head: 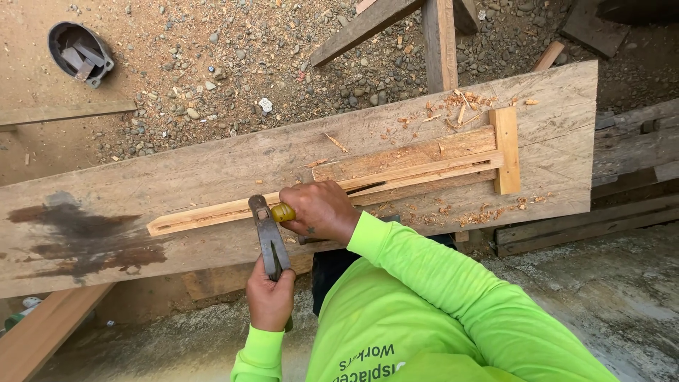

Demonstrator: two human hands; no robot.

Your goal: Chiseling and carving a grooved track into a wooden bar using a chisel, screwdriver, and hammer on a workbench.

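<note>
My left hand (271,298) grips the lower end of a dark metal hammer (269,237), whose head lies against a yellow chisel handle (283,212). My right hand (322,211) is wrapped around that yellow-handled chisel, and the blade is hidden under the fingers. The chisel meets a long pale wood strip (212,212) with a groove cut along it. The strip lies on a wide weathered plank (177,170), and its far end butts against a short cross block (506,150). Both arms wear bright green sleeves.
Wood chips (460,106) lie scattered near the cross block. A dark stain (78,237) marks the plank's left part. Beyond the plank are gravel, a dark round container holding tools (78,49) and crossed timber beams (438,42). Stacked boards (629,148) sit at the right.
</note>
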